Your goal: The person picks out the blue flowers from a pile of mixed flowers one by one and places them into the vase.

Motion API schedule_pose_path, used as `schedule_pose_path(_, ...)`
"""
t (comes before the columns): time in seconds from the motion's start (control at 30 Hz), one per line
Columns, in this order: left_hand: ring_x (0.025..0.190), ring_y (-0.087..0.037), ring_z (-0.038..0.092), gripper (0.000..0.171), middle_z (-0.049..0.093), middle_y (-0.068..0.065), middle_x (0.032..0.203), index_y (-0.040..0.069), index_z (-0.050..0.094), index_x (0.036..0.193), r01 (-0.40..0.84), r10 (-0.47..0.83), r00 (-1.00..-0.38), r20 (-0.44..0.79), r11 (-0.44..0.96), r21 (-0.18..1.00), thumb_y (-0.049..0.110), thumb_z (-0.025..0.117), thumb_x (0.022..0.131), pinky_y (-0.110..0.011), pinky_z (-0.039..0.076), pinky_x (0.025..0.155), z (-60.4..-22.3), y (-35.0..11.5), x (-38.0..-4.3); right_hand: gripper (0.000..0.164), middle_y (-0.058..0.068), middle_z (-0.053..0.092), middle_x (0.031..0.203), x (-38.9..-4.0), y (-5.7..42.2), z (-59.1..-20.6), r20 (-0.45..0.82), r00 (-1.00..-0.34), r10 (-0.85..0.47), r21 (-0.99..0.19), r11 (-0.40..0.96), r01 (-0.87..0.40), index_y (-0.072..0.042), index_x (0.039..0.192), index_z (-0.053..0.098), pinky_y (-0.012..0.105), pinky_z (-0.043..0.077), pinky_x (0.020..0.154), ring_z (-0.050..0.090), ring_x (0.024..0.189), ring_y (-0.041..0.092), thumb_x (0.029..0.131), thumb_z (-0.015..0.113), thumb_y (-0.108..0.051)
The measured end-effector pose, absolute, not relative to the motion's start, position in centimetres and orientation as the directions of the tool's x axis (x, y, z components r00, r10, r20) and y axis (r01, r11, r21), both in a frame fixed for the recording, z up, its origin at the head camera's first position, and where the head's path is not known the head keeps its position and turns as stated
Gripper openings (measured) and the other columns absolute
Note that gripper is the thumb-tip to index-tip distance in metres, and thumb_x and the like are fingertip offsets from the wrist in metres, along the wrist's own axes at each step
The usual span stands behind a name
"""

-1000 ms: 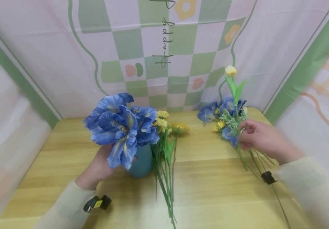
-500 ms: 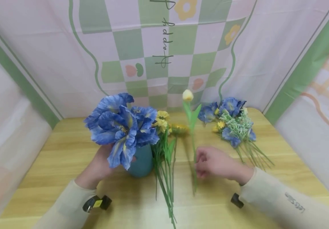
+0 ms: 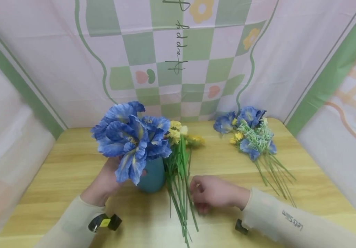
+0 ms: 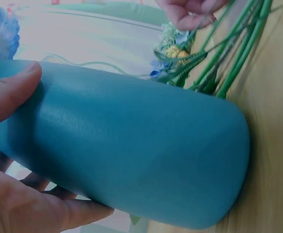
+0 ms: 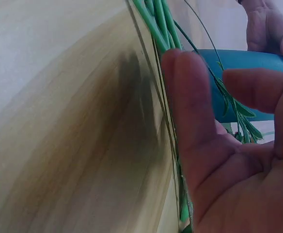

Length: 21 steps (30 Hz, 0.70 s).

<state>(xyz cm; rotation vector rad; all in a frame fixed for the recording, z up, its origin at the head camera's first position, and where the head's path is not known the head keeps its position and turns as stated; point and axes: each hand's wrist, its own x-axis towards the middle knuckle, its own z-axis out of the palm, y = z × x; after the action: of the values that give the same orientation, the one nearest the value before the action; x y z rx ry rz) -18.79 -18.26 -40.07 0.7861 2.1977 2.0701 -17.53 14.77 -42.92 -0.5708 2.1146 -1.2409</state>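
Vase [image 3: 153, 179]: our left hand [image 3: 109, 177] grips it, thumb opposing fingers, likely for steadiness.
Stems [image 3: 183, 224]: our right hand [image 3: 212, 193] beside, fingers together, thumb apart, pinching nothing.

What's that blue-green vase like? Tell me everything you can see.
The vase is plain, smooth, faintly glossy, perhaps ceramic, rounding in at the base. It stands, seemingly upright, on the wooden table, beside the green stems. Big blue flowers hide its mouth. The person's left-hand grip holds its upper part.

The pale tulip [image 3: 183, 130] joined the yellow flowers [image 3: 174, 132].
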Motion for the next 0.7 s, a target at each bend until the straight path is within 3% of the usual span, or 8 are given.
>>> schedule_pose_path(0.13, 0.101, -0.029, 0.065, 0.082, 0.056, -0.015, 0.132, 0.004, 0.036, 0.151, 0.341, 0.362, -0.876, 0.320, -0.006, 0.940, -0.009, 0.074, 0.080, -0.040, 0.058, 0.079, -40.0, -18.2, -18.7, 0.022, 0.012, 0.066, 0.076, -17.6, 14.9, -43.0, -0.285, -0.714, -0.639, -0.881, 0.468, -0.067, 0.001, 0.114, 0.053, 0.043, 0.058, 0.055, 0.065, 0.061, 0.031, 0.097, 0.061, -0.010)
schedule_pose_path(0.4, 0.096, -0.024, 0.065, 0.081, 0.059, -0.012, 0.125, 0.003, 0.036, 0.150, 0.329, 0.381, -0.851, 0.362, -0.153, 0.932, -0.014, 0.069, 0.078, -0.041, 0.059, 0.077, -40.0, -17.9, -18.6, 0.016, 0.008, 0.067, 0.077, -18.3, 17.0, -42.8, -0.261, -0.734, -0.627, -0.836, 0.527, -0.153, -0.004, 0.109, 0.057, 0.040, 0.058, 0.056, 0.066, 0.062, 0.027, 0.098, 0.061, -0.014)
schedule_pose_path(0.57, 0.095, -0.023, 0.065, 0.080, 0.059, -0.012, 0.125, 0.007, 0.037, 0.150, 0.317, 0.391, -0.839, 0.379, -0.214, 0.924, -0.013, 0.068, 0.079, -0.040, 0.059, 0.077, -40.0, -17.8, -18.6, 0.012, -0.004, 0.063, 0.073, -19.3, 19.6, -41.9, -0.160, -0.837, -0.524, -0.580, 0.735, -0.350, -0.009, 0.102, 0.062, 0.034, 0.054, 0.058, 0.060, 0.062, 0.014, 0.095, 0.064, -0.018)
schedule_pose_path(0.7, 0.097, -0.022, 0.065, 0.083, 0.058, -0.013, 0.128, 0.008, 0.035, 0.151, 0.301, 0.386, -0.845, 0.370, -0.228, 0.926, -0.012, 0.069, 0.078, -0.039, 0.059, 0.078, -40.0, -17.7, -18.6, 0.012, -0.002, 0.063, 0.077, -20.5, 22.7, -41.1, -0.083, -0.902, -0.423, -0.375, 0.852, -0.365, -0.005, 0.096, 0.064, 0.039, 0.055, 0.063, 0.059, 0.066, 0.014, 0.093, 0.065, -0.017)
